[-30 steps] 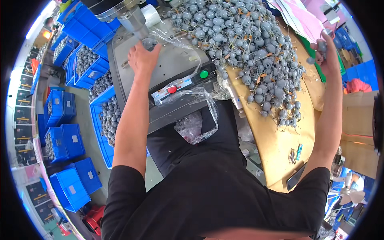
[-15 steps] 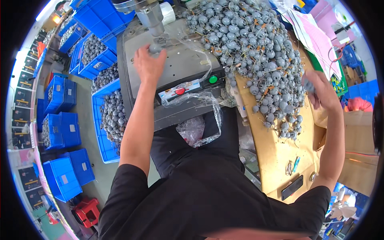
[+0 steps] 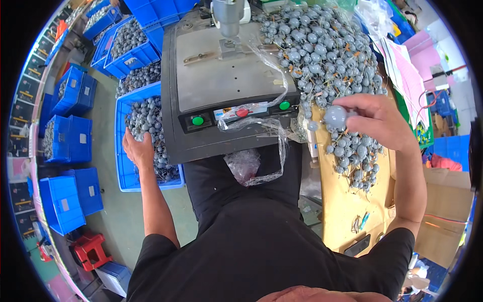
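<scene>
My right hand (image 3: 380,121) pinches a glossy grey ball (image 3: 335,117) between thumb and fingers, at the near left part of a heap of grey balls (image 3: 322,55) with thin wire-like stems. Over at the left, my left hand (image 3: 139,152) has its thumb and fingers apart above a blue bin (image 3: 121,171) full of similar balls. I see nothing held in it. Between the hands stands a machine with a flat grey metal plate (image 3: 216,75) beneath a metal press head (image 3: 229,17). No ball shows under the head.
The machine's front panel carries green buttons (image 3: 197,121) and a red button (image 3: 242,112), with clear plastic film (image 3: 284,151) hanging across it. Stacked blue bins (image 3: 63,204) line the left side, near a red stool (image 3: 91,251). A phone (image 3: 357,245) lies on the brown tabletop (image 3: 334,201).
My left hand has gone from the grey ball under the press head to the blue bin at left. My right hand has moved left across the heap, bringing a grey ball towards the machine.
</scene>
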The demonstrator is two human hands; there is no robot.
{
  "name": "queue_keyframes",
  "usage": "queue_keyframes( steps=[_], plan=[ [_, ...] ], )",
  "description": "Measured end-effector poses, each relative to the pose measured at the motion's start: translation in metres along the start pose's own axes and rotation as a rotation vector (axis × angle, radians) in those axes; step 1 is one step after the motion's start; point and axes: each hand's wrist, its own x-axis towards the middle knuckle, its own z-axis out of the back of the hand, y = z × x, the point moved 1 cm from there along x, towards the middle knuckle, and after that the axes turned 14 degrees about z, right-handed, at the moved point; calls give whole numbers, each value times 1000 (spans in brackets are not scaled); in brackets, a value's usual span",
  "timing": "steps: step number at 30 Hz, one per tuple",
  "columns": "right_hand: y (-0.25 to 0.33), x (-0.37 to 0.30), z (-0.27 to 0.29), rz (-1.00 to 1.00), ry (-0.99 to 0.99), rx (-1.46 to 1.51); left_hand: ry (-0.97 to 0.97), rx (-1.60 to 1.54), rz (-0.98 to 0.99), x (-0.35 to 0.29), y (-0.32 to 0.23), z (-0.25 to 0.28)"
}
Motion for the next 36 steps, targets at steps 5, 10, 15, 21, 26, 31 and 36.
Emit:
queue_keyframes(
  steps=[5, 10, 15, 21, 26, 31, 36],
  plan=[
    [22, 90, -42, 19, 90, -84, 246, -337, -185, -49, -46, -4],
    [20, 181, -87, 266, 29, -251, 353, -312, -260, -88, -77, -36],
    [-41, 239, -105, 537, -214, -489, 367, -310, -262, -89, -80, -32],
    [-142, 287, -102, 393, -453, -527, 352, -311, -254, -91, -81, -35],
    [-144, 303, -103, 288, -443, -506, 333, -300, -269, -90, -81, -35],
    [-143, 294, -95, 401, -447, -971, 370, -279, -245, -90, -82, -34],
    [-179, 240, -72, 132, -457, -1037, 374, -293, -262, -90, -82, -38]
  ],
)
